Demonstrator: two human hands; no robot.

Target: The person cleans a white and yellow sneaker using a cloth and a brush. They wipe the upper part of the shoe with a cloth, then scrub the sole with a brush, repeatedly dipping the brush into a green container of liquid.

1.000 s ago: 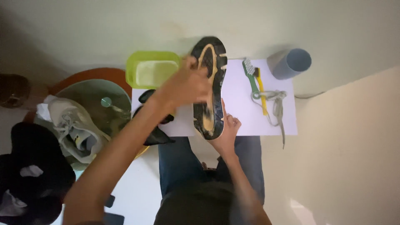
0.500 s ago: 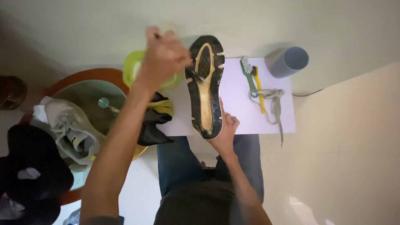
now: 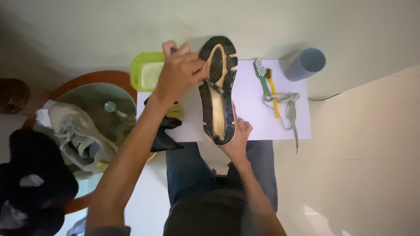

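A shoe stands sole-up over a white board; its sole is black with a tan middle strip. My right hand grips the near end of the shoe from below. Fingers closed around a small brush, my left hand presses the brush's dark head against the sole's upper left part. My left forearm reaches in from the lower left.
A lime-green tub sits left of the shoe. A green brush, a yellow brush and grey laces lie on the board. A grey cup lies behind. A basin holds a second shoe; a black cloth lies nearby.
My left hand lifted off the sole, swung left over the green tub, and has come back onto the sole. The shoe and my right hand have barely moved.
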